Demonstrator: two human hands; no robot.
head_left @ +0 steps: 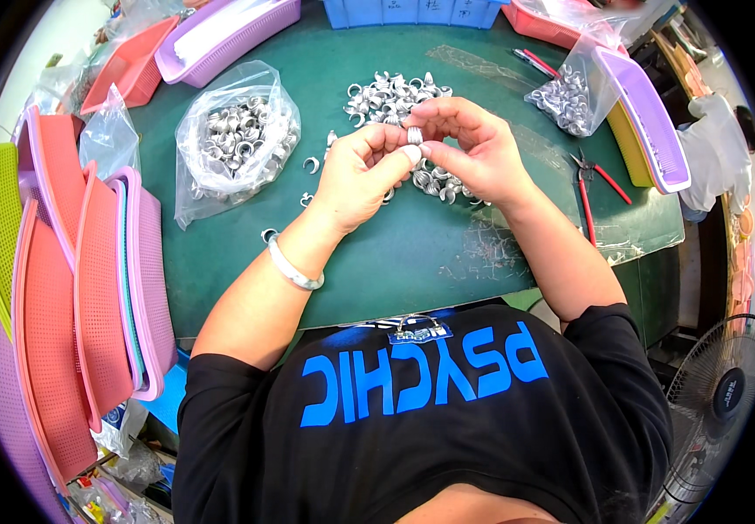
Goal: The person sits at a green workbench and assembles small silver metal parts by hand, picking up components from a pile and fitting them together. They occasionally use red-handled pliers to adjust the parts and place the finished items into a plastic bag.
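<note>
Between the fingertips of both my hands is a small silver metal ring [415, 135] with a ridged band. My left hand [361, 170] pinches it from the left with thumb and index finger, and my right hand [473, 153] pinches it from the right. Beyond and below the hands lies a loose pile of similar silver rings [386, 96], partly hidden by my fingers. A few single rings [311, 164] lie left of the pile. An opened clear plastic bag [192, 188] full of rings stands farther left.
Red-handled pliers [589, 196] lie at right, below a clear bag of metal pieces [562, 100] and another red-handled tool [536, 63]. A purple basket [648, 122] stands at the right edge. Stacked plastic baskets [102, 288] line the left; a blue crate [412, 12] sits at the back.
</note>
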